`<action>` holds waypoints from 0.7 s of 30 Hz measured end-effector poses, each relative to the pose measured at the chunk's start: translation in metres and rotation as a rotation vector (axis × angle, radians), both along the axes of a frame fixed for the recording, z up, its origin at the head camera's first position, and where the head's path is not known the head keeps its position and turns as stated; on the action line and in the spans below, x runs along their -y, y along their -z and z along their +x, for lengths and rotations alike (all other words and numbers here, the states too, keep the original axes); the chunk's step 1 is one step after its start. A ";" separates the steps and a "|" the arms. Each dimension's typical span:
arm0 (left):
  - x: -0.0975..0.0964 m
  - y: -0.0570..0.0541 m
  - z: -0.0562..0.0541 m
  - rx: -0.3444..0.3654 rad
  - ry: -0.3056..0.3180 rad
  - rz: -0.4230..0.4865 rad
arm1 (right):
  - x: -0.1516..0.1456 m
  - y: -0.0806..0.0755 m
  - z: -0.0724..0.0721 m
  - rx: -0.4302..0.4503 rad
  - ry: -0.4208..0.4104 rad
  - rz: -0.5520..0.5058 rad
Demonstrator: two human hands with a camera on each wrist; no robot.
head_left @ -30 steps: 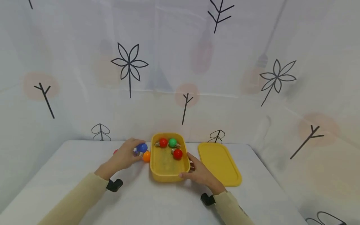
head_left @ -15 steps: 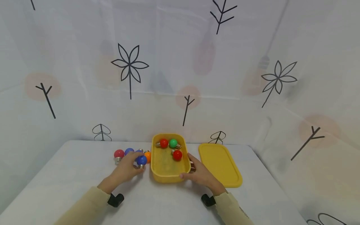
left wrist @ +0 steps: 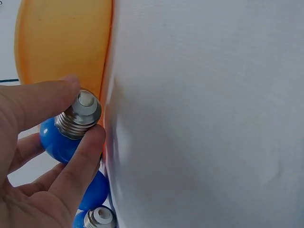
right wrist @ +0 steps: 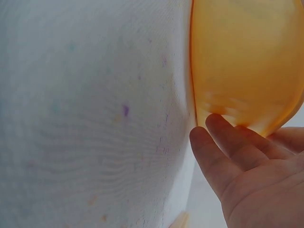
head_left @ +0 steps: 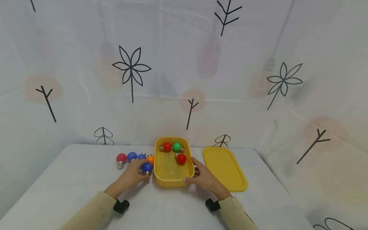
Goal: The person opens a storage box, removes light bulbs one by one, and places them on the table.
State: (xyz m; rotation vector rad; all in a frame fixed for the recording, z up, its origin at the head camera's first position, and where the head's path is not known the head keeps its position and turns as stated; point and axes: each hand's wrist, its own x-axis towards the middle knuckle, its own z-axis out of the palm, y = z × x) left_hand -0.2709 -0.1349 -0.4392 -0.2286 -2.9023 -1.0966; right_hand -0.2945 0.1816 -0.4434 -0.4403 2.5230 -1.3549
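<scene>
A blue light bulb (head_left: pixel 147 167) is pinched in my left hand (head_left: pixel 130 176), just left of the yellow box (head_left: pixel 170 172). In the left wrist view, its metal screw base (left wrist: pixel 78 116) sits between thumb and fingers, facing the camera. My right hand (head_left: pixel 204 177) touches the box's right side and near right corner. The right wrist view shows its fairly straight fingers (right wrist: pixel 235 142) against the translucent wall. Inside the box lie two red bulbs (head_left: pixel 181 158) and a green bulb (head_left: pixel 176 147).
Left of the box lie a pinkish-red bulb (head_left: pixel 121 158), blue bulbs (head_left: pixel 132 156) and an orange bulb (head_left: pixel 150 159) by its wall. A flat yellow lid (head_left: pixel 225 167) lies to the right. A patterned cloth (head_left: pixel 161 80) hangs behind the white table (head_left: pixel 161 207).
My left hand has brought the blue bulb toward me and slightly right, turning its base downward, uncovering the bulbs behind. The right hand and the box stay in place.
</scene>
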 end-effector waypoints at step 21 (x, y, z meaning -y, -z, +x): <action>-0.007 0.015 -0.002 -0.029 -0.016 -0.015 | -0.002 0.007 -0.002 -0.029 0.001 -0.001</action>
